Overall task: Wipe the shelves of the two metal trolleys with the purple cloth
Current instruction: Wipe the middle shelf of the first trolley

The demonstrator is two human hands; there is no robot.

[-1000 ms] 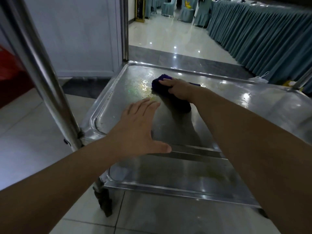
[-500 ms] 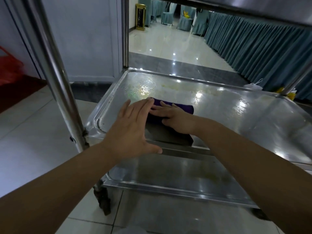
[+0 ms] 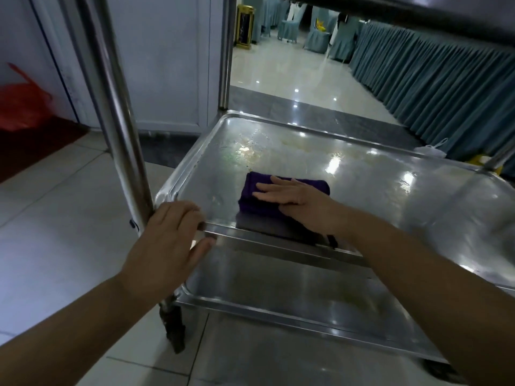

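Could roll or swing the trolley (image 3: 111, 121) away on its wheels if shoved hard, braced at one corner only. Leaves much of the middle shelf (image 3: 390, 207), out to the right of the fingertips, unwiped if stroked only in this near-left part. Steadies with the left hand (image 3: 167, 240), fingers (image 3: 192, 215) bent over the near corner rim and thumb along the front lip, just beside the post; might slip off metal that looks wet, or catch on the edge. Presses with the right hand (image 3: 295, 197), fingers straight and flat, gripping nothing. Keeps the folded purple cloth (image 3: 250, 204) under those fingers on the shelf, poking out leftward past the fingertips; may bunch or slide free, being merely pressed. Risks only spreading the yellowish greasy film (image 3: 245, 151) just beyond the fingertips rather than lifting it.
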